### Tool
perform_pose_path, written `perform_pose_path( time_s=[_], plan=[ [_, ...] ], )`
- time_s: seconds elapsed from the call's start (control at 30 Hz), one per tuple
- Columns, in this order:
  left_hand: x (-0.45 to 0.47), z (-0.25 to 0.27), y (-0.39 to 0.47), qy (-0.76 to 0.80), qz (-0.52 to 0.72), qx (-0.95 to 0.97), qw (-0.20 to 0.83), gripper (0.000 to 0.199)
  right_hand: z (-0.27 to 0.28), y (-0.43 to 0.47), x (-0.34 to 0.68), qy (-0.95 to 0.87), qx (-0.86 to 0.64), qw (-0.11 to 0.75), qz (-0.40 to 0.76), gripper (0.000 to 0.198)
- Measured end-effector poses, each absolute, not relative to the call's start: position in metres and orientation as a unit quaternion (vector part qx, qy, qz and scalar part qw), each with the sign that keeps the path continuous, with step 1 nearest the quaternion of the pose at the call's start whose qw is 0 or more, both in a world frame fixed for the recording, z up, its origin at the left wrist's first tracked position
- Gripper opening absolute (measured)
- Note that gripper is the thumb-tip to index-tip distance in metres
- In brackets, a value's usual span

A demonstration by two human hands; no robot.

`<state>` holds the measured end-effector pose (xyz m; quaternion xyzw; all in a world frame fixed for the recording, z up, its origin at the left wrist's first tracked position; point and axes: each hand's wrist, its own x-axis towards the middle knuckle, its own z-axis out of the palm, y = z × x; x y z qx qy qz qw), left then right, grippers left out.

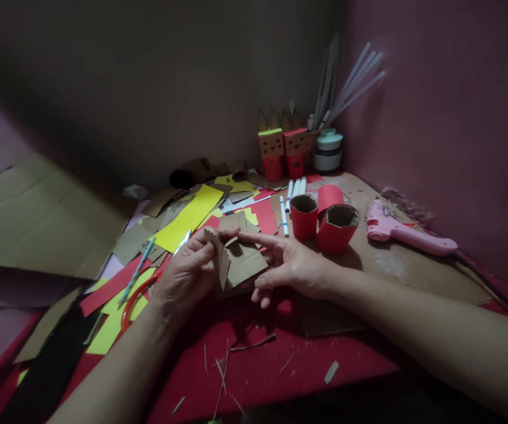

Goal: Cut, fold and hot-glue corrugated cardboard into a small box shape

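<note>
- At centre of the table [413,277], my left hand [187,274] pinches a folded cardboard piece [240,262] by its upright flap, thumb and fingers clamped on the left edge.
- My right hand [292,268] is not gripping: fingers stretched flat, index laid along the top edge of the cardboard piece, palm just at its 3 o'clock side.
- The piece sits off the surface, between both hands, over red paper [258,365].
- At 1 o'clock from the hands: two red-wrapped tubes [325,224], open ends up, touching each other; a third red roll just behind them.
- Markers [290,200] lie at 12 o'clock, beside the tubes.
- Pink glue gun [402,231] at 2 o'clock, lying on its side, well apart from the hands.
- Far back at 12–1 o'clock: two paper box figures [283,150] standing upright, a round container [328,150] next to them, glue sticks leaning in the corner.
- At 9–10 o'clock: yellow paper strip [190,218], cardboard offcuts, a blue pen [138,270], orange-handled scissors [132,300] near my left wrist.
- Big cardboard sheet [37,218] at 9 o'clock.
</note>
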<state>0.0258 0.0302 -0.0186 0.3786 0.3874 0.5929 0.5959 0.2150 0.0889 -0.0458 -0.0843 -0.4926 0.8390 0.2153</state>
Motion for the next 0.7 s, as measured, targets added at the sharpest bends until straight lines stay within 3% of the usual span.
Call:
perform_pose_path(
  time_s=[0.33,0.53,0.7],
  plan=[
    [0.024,-0.017,0.027,0.368,0.564,0.444,0.591,0.016,-0.052,0.087,0.210,-0.613,-0.121,0.294,0.724,0.078],
    [0.021,-0.016,0.027,0.343,0.520,0.472,0.624,0.015,-0.047,0.086,0.212,-0.631,-0.115,0.278,0.715,0.076],
    [0.010,-0.018,0.028,0.371,0.535,0.459,0.604,0.015,-0.046,0.090,0.215,-0.557,-0.100,0.216,0.795,0.063]
  ],
)
